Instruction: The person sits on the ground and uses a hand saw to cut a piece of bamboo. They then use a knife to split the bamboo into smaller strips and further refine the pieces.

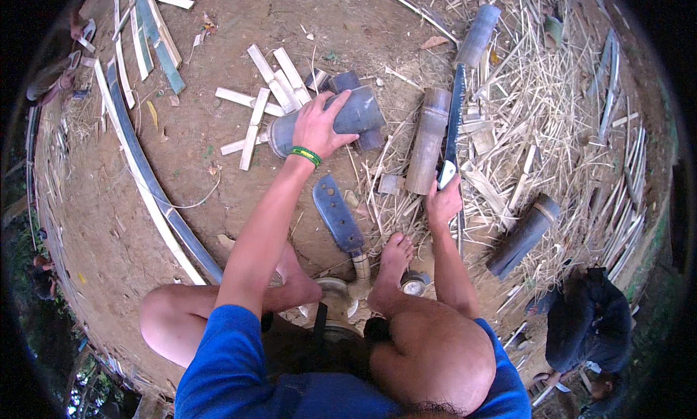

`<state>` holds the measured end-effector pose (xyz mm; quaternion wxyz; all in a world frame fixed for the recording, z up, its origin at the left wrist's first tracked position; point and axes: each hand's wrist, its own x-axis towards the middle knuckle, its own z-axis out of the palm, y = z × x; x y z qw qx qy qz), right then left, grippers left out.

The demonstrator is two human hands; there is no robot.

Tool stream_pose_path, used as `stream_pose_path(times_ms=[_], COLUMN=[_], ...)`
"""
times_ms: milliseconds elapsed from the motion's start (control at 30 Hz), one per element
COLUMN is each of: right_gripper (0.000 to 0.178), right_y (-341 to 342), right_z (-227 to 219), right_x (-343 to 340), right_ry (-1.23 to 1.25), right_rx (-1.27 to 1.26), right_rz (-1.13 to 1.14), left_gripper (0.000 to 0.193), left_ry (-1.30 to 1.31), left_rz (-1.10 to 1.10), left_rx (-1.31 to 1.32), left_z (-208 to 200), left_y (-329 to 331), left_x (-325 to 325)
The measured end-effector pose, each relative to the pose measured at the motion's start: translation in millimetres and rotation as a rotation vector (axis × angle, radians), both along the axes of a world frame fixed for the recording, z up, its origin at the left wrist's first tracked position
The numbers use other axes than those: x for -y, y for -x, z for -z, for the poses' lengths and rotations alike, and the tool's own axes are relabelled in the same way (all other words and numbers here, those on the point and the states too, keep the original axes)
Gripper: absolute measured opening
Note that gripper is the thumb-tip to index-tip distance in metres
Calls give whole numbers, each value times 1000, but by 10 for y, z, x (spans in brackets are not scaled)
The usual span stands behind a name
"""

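My left hand point(323, 125) grips a thick grey bamboo section point(363, 110) from above, fingers spread over its curved side. That section lies tilted across other short bamboo pieces point(345, 83). In my right hand point(443, 201) is a handsaw point(456, 121) with a dark toothed blade and a white-and-black handle, its blade pointing away from me. Just left of the blade lies a brown bamboo section point(428, 139). Another bamboo piece point(479, 34) lies by the saw's tip. Between my feet and the left-hand bamboo rests a cleaver point(337, 212) with holes in its blade.
Split bamboo slats point(272, 88) lie behind my left hand. Long bamboo strips point(156, 194) curve along the left. Shavings point(523, 121) and a dark bamboo tube point(523, 234) cover the right. A person in dark clothes point(588, 321) is at lower right; other people are at the left edge.
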<state>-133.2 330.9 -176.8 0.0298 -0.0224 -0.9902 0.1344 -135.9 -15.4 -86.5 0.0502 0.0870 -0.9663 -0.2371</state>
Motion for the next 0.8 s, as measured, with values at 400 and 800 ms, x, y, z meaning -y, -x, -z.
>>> stream_pose_path(times_ms=[400,800], right_gripper=[32,38], right_y=[46,-280], right_z=[-776,-1182], right_x=[-121,964], right_ry=[600,689], right_rx=[203,369], right_rz=[42,-314], left_gripper=[105,97], left_ry=[57,12], left_rz=[-46,-76], left_rx=[-14,-84], left_z=[290,299], left_y=[18,60], left_x=[-1,-54])
